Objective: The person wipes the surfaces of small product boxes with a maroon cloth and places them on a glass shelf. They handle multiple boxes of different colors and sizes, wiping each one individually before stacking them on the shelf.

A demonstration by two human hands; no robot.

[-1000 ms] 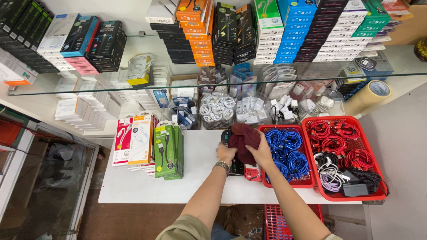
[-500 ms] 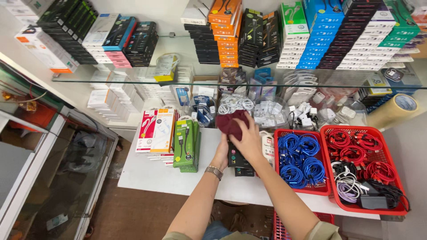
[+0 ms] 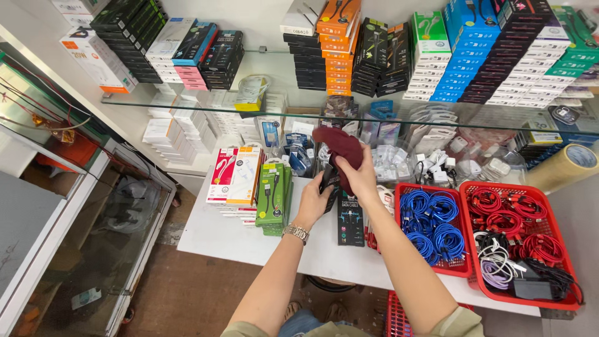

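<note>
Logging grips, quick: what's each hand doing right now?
Left hand: closed on a flat black cable box.
Right hand: closed on a dark red cloth.

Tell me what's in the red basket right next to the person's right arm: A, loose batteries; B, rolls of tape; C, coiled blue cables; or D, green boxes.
C: the red basket beside the right hand and its forearm holds coiled blue cables; the neighbouring basket holds red, white and black ones.

Maroon cloth, black box
</note>
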